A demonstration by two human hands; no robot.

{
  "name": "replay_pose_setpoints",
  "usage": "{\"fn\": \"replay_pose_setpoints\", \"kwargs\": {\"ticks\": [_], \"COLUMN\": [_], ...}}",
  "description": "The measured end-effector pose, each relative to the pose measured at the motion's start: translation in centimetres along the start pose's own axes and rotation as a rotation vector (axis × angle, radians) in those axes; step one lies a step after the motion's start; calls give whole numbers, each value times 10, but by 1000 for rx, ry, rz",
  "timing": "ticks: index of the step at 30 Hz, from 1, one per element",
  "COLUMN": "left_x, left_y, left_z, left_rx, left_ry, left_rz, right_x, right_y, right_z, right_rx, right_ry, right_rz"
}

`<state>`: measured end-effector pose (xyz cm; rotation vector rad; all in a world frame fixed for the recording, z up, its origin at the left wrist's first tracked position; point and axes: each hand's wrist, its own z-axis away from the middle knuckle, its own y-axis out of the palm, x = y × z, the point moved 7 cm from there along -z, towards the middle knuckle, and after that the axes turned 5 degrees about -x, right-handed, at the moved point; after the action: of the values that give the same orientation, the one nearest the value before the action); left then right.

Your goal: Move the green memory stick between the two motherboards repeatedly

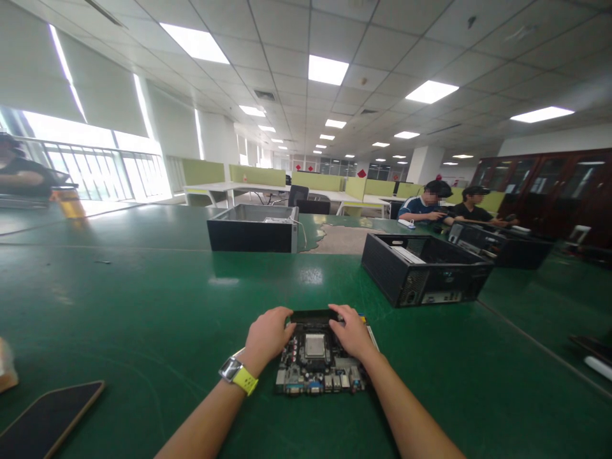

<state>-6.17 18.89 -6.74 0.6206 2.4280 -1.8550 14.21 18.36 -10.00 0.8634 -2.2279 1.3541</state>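
A small computer motherboard [316, 363] lies flat on the green table [157, 306] right in front of me, its silver processor socket facing up and its port row toward me. At its far edge sits a flat black part [310, 316]. My left hand [268, 336] rests on the board's left far corner with its fingers curled onto that black part. My right hand [351, 333] grips the right far corner the same way. A watch with a yellow strap [238, 373] is on my left wrist.
An open black computer case [423, 268] stands to the right beyond the board, and another open case [253, 228] farther back in the middle. A dark phone [48, 421] lies at the near left. Two people sit at the far right with more cases; another person sits far left.
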Motion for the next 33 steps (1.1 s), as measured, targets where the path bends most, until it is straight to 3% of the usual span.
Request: {"fn": "replay_pose_setpoints", "kwargs": {"ticks": [9,13,18,22,29,33], "left_x": [-9,-50,-113,-124,-129,-133], "left_y": [-15,-19,5,19,19,25], "left_z": [2,19,63,77,73,74], "left_rx": [-21,6,210,261,264,243], "left_ry": [33,198,499,456,359,359], "left_rz": [-23,53,134,83,26,-6], "right_x": [-9,-10,-13,-14,-13,-10], "right_y": [2,0,-3,-6,-6,-15], "right_z": [-2,-3,-4,-3,-4,-6], "right_rx": [-42,-76,-125,-131,-145,-220], "right_ry": [29,40,94,130,135,103], "right_rz": [-36,-96,-162,-210,-231,-59]}}
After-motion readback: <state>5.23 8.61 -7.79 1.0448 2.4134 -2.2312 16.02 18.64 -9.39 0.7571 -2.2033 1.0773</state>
